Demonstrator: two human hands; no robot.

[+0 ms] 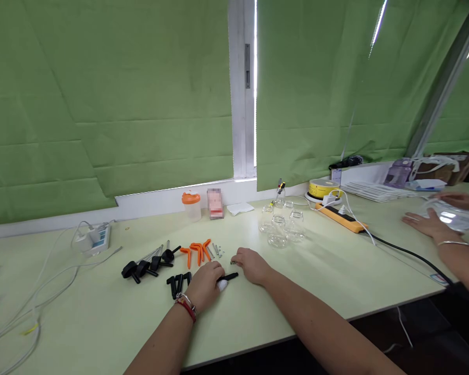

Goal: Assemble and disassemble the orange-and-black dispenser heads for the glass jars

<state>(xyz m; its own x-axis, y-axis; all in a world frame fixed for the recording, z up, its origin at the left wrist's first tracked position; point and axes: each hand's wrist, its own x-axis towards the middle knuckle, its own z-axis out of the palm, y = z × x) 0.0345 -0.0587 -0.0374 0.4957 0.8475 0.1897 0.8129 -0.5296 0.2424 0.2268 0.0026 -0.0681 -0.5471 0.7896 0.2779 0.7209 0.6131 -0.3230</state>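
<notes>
My left hand [204, 284] is closed on a black rod-shaped plastic part [230, 276], whose end sticks out to the right just above the table. Something white [222, 285] shows at its fingertips; I cannot tell what it is. Close by, my right hand [253, 266] pinches a small metal spring [233, 262] in its fingertips, apart from the black part. Several black angled pieces [179, 284] lie left of my left hand. Beyond it are orange forked pieces [196, 251], small screws [216, 250] and black knobs with metal rods [143, 268].
Several clear glass jars [278, 237] stand right of centre, before an orange power strip [342, 217]. An orange-lidded cup [192, 205] is at the back. White cables [42, 284] cross the left side. At right, another person's hands [428, 224] handle clear plastic [459, 216].
</notes>
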